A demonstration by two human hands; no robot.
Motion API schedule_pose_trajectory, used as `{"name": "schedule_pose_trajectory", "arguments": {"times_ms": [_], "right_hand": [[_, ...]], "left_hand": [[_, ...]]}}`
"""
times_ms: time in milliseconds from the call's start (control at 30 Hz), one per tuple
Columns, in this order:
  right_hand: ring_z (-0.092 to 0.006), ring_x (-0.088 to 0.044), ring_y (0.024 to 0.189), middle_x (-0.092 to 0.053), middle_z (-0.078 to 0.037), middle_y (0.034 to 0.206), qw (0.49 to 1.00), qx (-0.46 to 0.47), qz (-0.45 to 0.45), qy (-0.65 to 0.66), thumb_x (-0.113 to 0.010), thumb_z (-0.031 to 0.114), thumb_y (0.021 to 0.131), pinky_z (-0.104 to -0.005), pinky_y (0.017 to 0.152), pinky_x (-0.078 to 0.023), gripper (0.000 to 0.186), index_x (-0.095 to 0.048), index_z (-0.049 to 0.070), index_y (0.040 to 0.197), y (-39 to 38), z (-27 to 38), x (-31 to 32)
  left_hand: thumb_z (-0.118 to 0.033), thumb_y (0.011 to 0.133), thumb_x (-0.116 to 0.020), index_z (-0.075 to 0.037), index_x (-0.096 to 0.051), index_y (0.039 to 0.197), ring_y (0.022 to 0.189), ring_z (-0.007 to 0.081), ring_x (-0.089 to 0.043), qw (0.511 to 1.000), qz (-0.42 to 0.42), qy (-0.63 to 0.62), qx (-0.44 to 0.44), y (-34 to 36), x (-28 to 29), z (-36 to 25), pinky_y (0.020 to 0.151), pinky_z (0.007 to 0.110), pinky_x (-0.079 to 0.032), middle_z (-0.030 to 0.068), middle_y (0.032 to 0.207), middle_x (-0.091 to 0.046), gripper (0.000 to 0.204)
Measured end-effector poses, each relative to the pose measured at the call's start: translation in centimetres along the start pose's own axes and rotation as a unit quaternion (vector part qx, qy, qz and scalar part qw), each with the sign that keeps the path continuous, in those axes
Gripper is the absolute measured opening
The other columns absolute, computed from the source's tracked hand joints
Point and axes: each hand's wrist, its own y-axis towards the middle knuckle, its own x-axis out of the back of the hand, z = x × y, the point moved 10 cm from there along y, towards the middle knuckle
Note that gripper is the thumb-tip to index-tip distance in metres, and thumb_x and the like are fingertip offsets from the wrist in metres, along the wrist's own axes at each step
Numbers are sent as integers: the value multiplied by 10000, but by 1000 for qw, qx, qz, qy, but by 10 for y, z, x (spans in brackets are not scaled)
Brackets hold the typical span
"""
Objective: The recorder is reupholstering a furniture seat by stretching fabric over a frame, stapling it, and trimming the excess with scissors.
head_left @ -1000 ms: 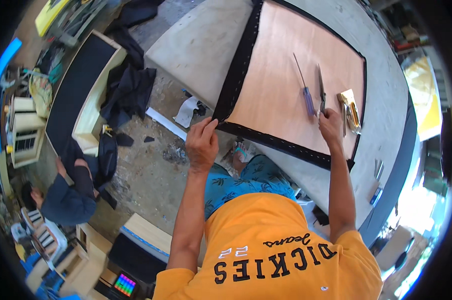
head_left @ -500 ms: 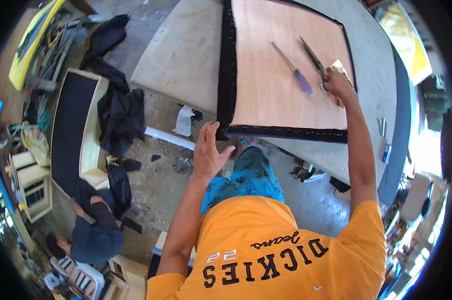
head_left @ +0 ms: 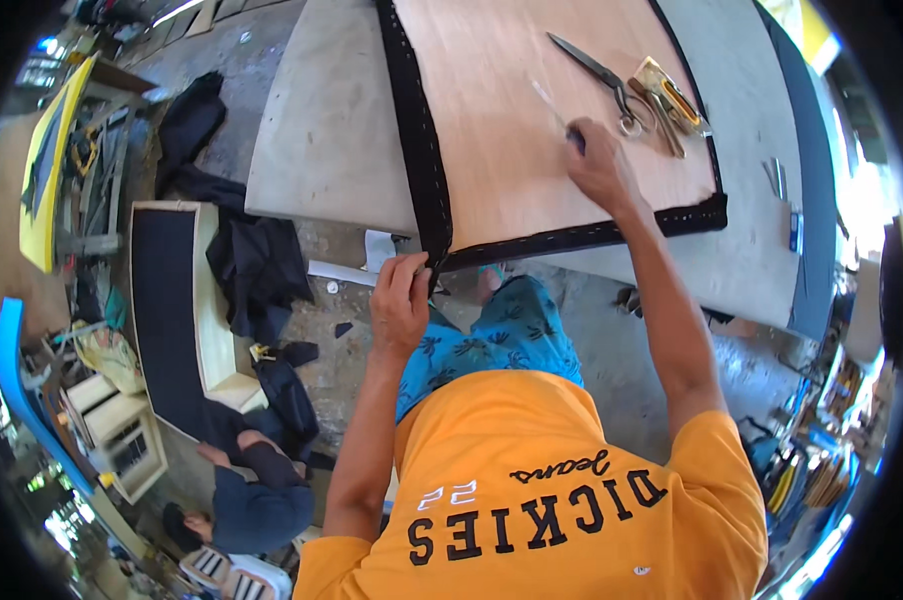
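Observation:
A pale plywood panel lies on the table in front of me, its edges wrapped in stapled black fabric. At the panel's near left corner, my left hand is closed, fingertips pinching the folded fabric. My right hand is closed around the purple handle of a screwdriver above the panel; its thin blade points away to the far left. Beyond that hand, dark-bladed scissors lie on the wood. A gold-coloured staple gun rests beside them, near the right edge.
The panel sits on a large grey tabletop. On the floor at left are a wooden frame with black covering and a heap of black cloth. Another person sits low at lower left. A small blue item lies at the table's right.
My right hand has left the staple gun, moved left and taken the screwdriver handle. My left hand has gone from spread fingers to pinching the fabric corner. The view has shifted.

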Motion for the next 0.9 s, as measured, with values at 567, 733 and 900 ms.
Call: {"name": "schedule_pose_trajectory", "arguments": {"times_ms": [567,733,900], "right_hand": [[-174,-572,688,-701,-42,911,901,-369,45,223,-673,89,914,-282,622,-473,306,-717,91,1217,-271,157,-31],[-183,-526,617,-618,-32,843,966,-250,-48,47,-670,67,918,-312,582,-443,309,-730,105,1218,-265,179,-17],[-264,-614,675,-588,-43,874,966,-252,-45,-44,-673,96,902,-354,588,-498,343,-717,185,1231,-265,185,-16]], "left_hand": [[-45,814,-737,-47,-645,953,837,252,-584,979,140,-141,-37,29,-28,18,760,355,-510,106,994,-556,167],[-41,829,-719,-39,-631,904,786,227,-556,973,146,-179,5,31,-30,27,726,339,-492,95,958,-537,116],[-44,838,-711,-36,-631,891,781,222,-556,968,163,-190,11,33,-30,29,731,336,-491,96,950,-534,97]]}}
